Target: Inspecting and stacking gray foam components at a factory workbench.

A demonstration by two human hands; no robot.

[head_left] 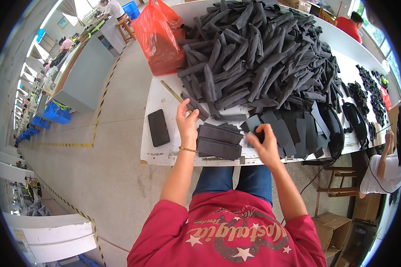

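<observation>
A big heap of dark grey folded fabric strips (254,53) covers the white table (158,100). My left hand (186,121) reaches to the heap's near edge and pinches one dark strip (195,107). My right hand (263,143) grips a flat dark piece (255,123) from a row of flat dark pieces (294,129) spread to the right. Between my hands lies a small stack of folded dark pieces (219,141) near the table's front edge.
A black phone (158,127) and a wooden stick (171,91) lie left of my hand. A red plastic bag (159,38) stands at the table's far left. Another person (383,167) sits at right; cardboard boxes (333,229) sit on the floor. Grey benches and blue crates line the aisle.
</observation>
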